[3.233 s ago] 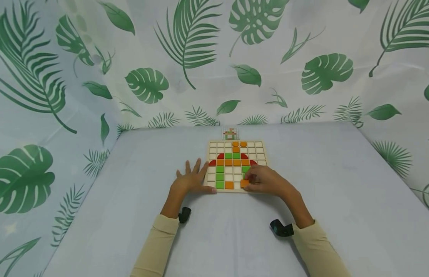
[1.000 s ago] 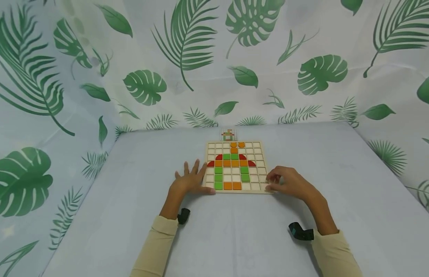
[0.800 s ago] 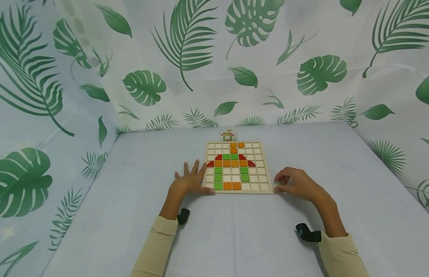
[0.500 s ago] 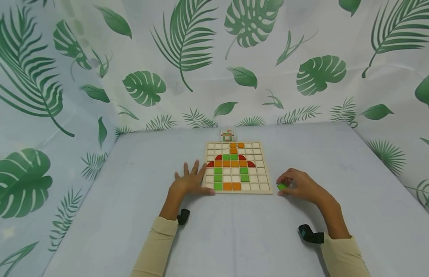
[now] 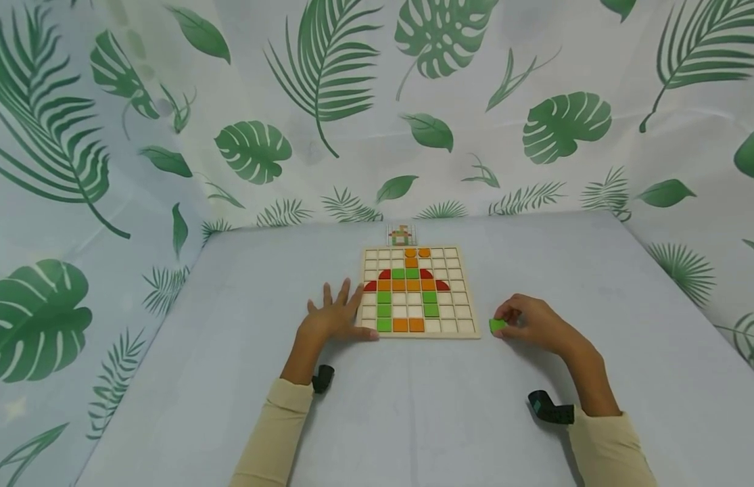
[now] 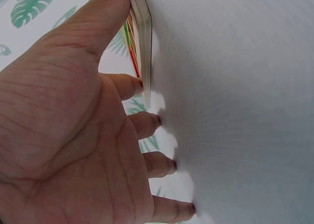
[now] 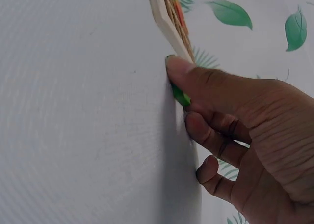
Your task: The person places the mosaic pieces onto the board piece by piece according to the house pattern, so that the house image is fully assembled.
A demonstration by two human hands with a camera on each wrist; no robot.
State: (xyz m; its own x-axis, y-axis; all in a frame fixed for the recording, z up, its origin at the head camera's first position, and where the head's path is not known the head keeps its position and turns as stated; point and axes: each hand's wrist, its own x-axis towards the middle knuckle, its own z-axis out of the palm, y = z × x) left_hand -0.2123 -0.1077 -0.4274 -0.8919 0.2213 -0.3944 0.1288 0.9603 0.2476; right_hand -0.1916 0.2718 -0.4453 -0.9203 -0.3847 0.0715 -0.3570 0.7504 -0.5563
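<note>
A wooden grid board (image 5: pixel 452 327) lies mid-table, with orange, green and red tiles set in some of its cells. At the board's left edge my left hand (image 5: pixel 333 318) rests with fingers spread; its thumb touches the front left corner. In the left wrist view the left hand (image 6: pixel 83 121) has its fingertips on the table and the board's side. To the right of the board, my right hand (image 5: pixel 531 323) pinches a green tile (image 5: pixel 497 326) between thumb and fingers. The right wrist view shows the green tile (image 7: pixel 181 95) partly hidden behind the thumb.
A small pattern card (image 5: pixel 402 235) lies just behind the board. A white cloth covers the table (image 5: pixel 389 419), and a leaf-print curtain (image 5: pixel 352 135) rises behind and to the left. Black wrist cameras sit on both arms, such as the right one (image 5: pixel 548 408).
An orange tile once under my right fingers now sits in the bottom row beside the other orange one. My right hand has moved right, off the board, and now holds a green tile.
</note>
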